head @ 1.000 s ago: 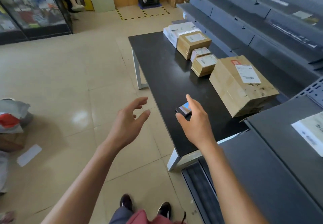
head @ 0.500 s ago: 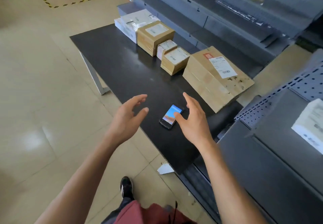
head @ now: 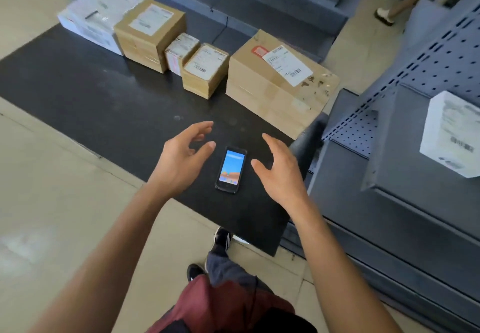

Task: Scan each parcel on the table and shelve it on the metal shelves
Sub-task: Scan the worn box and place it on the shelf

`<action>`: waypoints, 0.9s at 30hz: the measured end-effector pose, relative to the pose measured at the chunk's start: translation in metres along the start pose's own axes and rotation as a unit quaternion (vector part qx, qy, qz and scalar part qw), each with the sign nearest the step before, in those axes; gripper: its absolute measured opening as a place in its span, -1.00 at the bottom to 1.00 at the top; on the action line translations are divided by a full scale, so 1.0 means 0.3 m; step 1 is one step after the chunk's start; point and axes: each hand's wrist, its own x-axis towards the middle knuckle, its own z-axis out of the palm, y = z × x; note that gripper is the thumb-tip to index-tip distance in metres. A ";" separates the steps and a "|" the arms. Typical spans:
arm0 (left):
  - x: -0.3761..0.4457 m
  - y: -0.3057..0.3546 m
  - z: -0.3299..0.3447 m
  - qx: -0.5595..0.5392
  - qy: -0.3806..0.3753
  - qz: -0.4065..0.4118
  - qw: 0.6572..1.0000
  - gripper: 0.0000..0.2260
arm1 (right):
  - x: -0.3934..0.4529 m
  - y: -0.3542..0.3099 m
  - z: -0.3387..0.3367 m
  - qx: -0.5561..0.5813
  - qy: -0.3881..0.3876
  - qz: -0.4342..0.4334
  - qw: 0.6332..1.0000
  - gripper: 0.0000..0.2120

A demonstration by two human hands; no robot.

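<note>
A person seen from above, from their own head height. Both forearms are bare to the bottom edge of the view, with no sleeves, watch or rings visible. The left hand (head: 181, 162) and right hand (head: 279, 170) wear no gloves. Below is a dark red garment (head: 228, 306) with a thin dark cord hanging down its front. The legs are in dark blue-grey trousers (head: 226, 267). The black shoes (head: 222, 236) have white stripes on the side.

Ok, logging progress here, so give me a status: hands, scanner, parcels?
Left hand and right hand open, empty. Handheld scanner on table between them, untouched. Large cardboard parcel nearest; nothing blocking.
</note>
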 end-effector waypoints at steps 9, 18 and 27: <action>0.263 0.048 0.035 0.033 -0.068 0.021 0.997 -0.64 | 0.143 0.084 0.105 -0.017 -0.009 0.087 0.996 -0.36; 0.517 -0.006 0.082 0.033 -0.163 0.053 0.985 -0.66 | 0.211 0.120 0.200 -0.036 -0.016 0.200 0.979 -0.34; 0.739 -0.116 0.020 0.053 -0.279 0.073 0.956 -0.67 | 0.286 0.091 0.412 -0.053 0.029 0.333 0.941 -0.31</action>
